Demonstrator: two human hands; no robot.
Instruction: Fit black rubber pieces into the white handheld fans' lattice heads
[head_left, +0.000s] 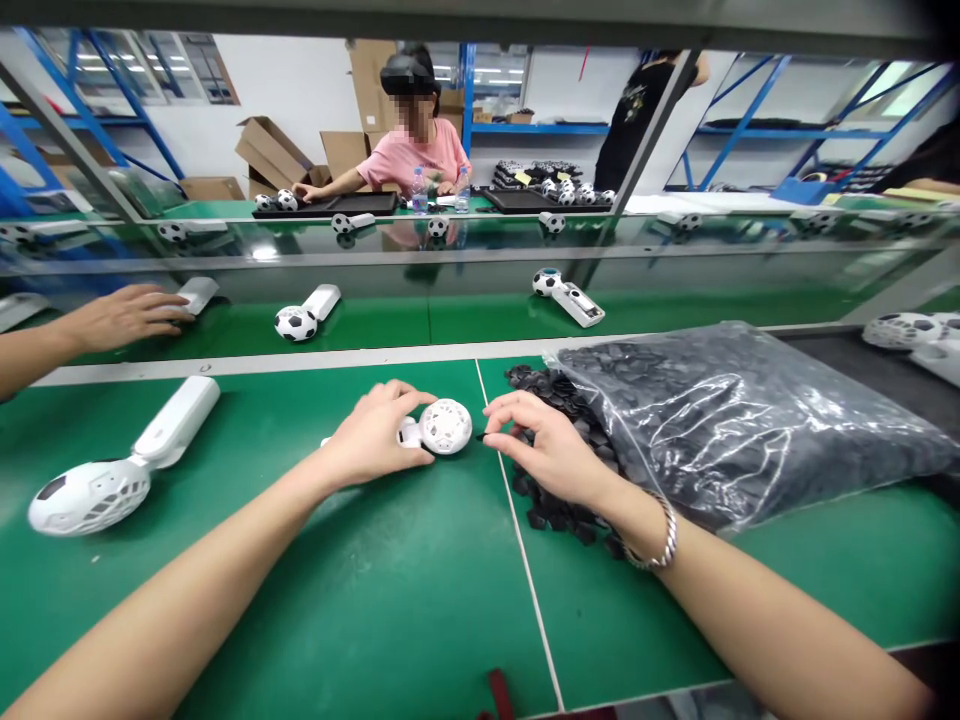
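Observation:
My left hand [371, 432] is closed round the white handle of a football-shaped device. The device's round white head [446, 427] faces up, with patterned openings in it. To its right, my right hand [544, 445] pinches a small black piece [481, 436] between thumb and fingertips, a short gap from the head. A heap of loose black pieces [536, 500] lies under and beside my right hand. A second white football device [94, 495] rests on the green table at the left, its handle pointing away from me.
A clear plastic bag [750, 420] full of black pieces lies at the right. Beyond the table edge, a green conveyor [405, 322] carries football devices [297, 322]. A co-worker's hand [142, 312] touches a white handle at the left. Another person [420, 150] sits across the line.

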